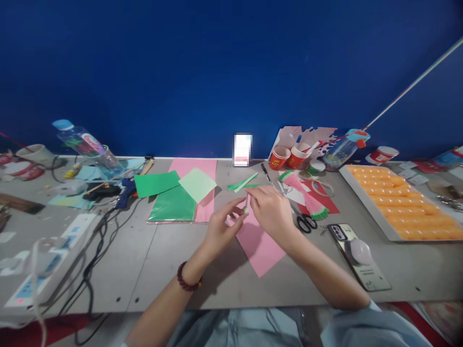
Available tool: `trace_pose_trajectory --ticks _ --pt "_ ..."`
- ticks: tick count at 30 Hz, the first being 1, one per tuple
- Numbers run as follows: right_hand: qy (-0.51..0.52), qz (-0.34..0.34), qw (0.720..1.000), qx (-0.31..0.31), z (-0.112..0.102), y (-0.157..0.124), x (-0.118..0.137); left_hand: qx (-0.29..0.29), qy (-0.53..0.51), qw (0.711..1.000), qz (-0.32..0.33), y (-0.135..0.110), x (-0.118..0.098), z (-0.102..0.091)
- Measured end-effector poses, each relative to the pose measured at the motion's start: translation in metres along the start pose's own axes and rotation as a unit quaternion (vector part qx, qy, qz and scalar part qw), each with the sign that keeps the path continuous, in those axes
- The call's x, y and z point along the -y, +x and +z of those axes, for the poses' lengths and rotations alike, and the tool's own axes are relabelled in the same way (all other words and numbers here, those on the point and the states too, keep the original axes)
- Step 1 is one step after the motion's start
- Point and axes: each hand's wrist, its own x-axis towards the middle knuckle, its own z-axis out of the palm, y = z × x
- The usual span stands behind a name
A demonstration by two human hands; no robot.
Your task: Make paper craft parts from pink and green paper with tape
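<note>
The small slim piece (246, 209), pinkish with a pale green end, is held up over the pink sheet (258, 255), between both hands. From where I stand, the left hand (220, 229) has its grip nearly closed, thumb and fingertips at the green end, while the right hand (271, 207) pinches higher up, its exact contact partly hidden. I'd say something this slight wants light pressure: steady it with the left, make small adjustments with the right, and leave the green end in plain sight. Bracing the forearms on the tabletop (173, 250) might help; the scissors (308, 222) lie near the right forearm, the green strips (237, 187) just beyond the hands.
</note>
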Motion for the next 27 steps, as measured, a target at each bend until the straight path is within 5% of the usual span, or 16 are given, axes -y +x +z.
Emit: trace_pose_trajectory --ticks 27 --pt "-0.009 0.004 1.000 -0.008 -0.0012 0.0022 -0.0022 0.013 0.010 1.000 -0.017 -0.0010 -0.0006 0.0002"
